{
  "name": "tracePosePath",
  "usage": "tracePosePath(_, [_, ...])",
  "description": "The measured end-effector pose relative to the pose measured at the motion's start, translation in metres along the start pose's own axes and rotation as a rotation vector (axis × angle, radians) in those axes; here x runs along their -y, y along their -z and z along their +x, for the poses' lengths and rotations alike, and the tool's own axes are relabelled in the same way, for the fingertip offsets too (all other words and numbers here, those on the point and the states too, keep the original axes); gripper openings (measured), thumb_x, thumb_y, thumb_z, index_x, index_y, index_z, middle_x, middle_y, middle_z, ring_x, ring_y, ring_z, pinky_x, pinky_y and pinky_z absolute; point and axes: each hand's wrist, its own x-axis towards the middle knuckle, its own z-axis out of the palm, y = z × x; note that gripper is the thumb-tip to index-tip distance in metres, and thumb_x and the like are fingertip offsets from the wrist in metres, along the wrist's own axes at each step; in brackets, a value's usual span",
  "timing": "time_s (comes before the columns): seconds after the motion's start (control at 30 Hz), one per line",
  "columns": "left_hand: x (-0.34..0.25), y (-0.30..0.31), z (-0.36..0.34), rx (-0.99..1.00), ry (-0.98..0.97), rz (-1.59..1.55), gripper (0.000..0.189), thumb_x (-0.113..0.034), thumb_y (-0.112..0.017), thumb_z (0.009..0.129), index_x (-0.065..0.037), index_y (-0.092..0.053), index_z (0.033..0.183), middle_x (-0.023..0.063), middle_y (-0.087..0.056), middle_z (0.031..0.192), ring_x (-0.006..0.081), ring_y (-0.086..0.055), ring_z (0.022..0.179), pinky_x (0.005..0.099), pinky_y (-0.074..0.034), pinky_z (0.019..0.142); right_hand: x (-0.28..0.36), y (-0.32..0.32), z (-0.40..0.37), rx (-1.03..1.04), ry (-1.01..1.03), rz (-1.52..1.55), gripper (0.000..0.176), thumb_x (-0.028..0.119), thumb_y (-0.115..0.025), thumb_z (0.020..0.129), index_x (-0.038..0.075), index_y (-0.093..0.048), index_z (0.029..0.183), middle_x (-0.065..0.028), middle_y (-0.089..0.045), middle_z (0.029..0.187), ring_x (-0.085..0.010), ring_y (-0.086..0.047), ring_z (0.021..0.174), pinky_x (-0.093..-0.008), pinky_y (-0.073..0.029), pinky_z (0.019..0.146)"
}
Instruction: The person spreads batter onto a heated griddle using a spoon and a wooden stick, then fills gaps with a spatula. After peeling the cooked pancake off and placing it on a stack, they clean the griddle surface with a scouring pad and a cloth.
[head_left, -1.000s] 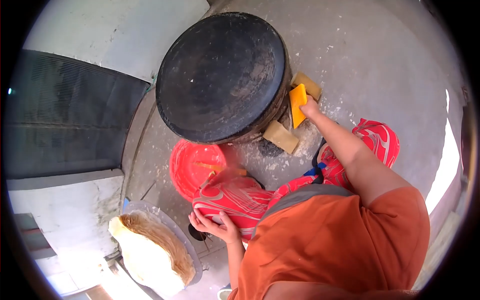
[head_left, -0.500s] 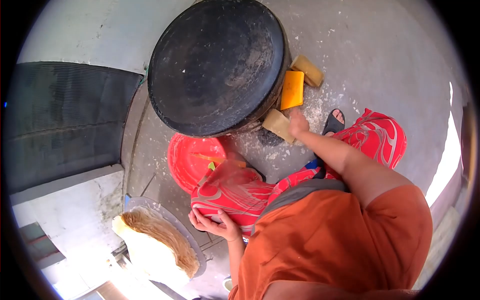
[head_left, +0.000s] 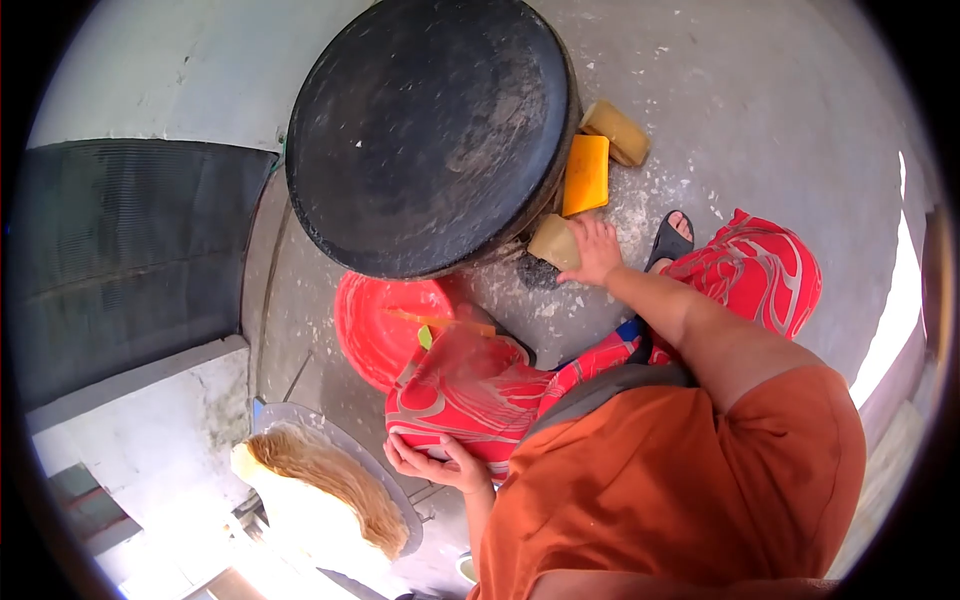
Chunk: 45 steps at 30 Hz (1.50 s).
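Note:
My right hand [head_left: 597,250] reaches down to a tan block [head_left: 553,243] at the base of the large round black griddle [head_left: 430,140]. Its fingers are stretched apart and touch the block's near end. The block's far end lies close to the griddle's underside. Beside it is a yellow-orange rectangular piece [head_left: 586,174], and beyond that another tan block [head_left: 616,133]. On my left knee, over the red patterned trousers [head_left: 460,390], rests my left hand [head_left: 437,465], fingers apart with nothing in them.
A red basin [head_left: 380,315] with an orange stick-like thing stands left of my leg. A pile of thin tan sheets [head_left: 330,480] sits on a round grey board at lower left. Pale flakes litter the concrete floor [head_left: 760,120]. A wall borders the left side.
My right hand has gone from closed fingers at the tan block's end to spread fingers on it. The block has shifted slightly toward the griddle. My left hand stays on the knee.

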Motion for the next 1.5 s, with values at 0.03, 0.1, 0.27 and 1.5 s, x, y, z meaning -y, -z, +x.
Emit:
tracePosePath(0.03, [-0.001, 0.0, 0.0, -0.001, 0.011, -0.003, 0.062, -0.034, -0.053, 0.083, 0.001, -0.033, 0.129, 0.0199, -0.027, 0.13, 0.0332, -0.028, 0.12, 0.0446, -0.025, 0.097, -0.003, -0.003, -0.001, -0.001, -0.003, -0.003, 0.094, 0.052, -0.074, 0.05, 0.007, -0.036, 0.124, -0.0132, -0.038, 0.121, -0.0292, -0.033, 0.115, -0.0421, -0.023, 0.095])
tracePosePath(0.1, [0.001, 0.001, 0.0, 0.007, 0.003, 0.016, 0.062, -0.034, -0.052, 0.083, 0.002, -0.033, 0.129, 0.0201, -0.027, 0.13, 0.0333, -0.029, 0.12, 0.0445, -0.025, 0.097, -0.008, -0.011, -0.005, 0.012, 0.137, -0.191, 0.097, 0.054, -0.074, 0.049, 0.009, -0.035, 0.126, -0.012, -0.037, 0.122, -0.0277, -0.035, 0.113, -0.0425, -0.023, 0.095])
tracePosePath(0.27, [-0.006, 0.0, 0.002, 0.017, 0.034, 0.009, 0.062, -0.035, -0.052, 0.083, 0.002, -0.033, 0.13, 0.0201, -0.027, 0.13, 0.0334, -0.028, 0.12, 0.0445, -0.026, 0.096, -0.004, -0.008, 0.002, -0.18, 0.086, -0.028, 0.069, 0.04, -0.068, 0.062, 0.006, -0.042, 0.117, -0.0128, -0.043, 0.112, -0.0299, -0.038, 0.108, -0.0421, -0.026, 0.091])
tracePosePath(1.5, [0.001, 0.006, 0.001, 0.0, 0.099, -0.017, 0.06, -0.022, -0.053, 0.079, 0.001, -0.033, 0.13, 0.0211, -0.028, 0.128, 0.0336, -0.031, 0.117, 0.0435, -0.025, 0.097, 0.08, 0.066, 0.005, 0.353, 0.61, 0.463, 0.007, 0.008, -0.054, 0.074, 0.005, -0.058, 0.069, -0.0087, -0.058, 0.086, -0.0281, -0.054, 0.085, -0.0367, -0.043, 0.075])
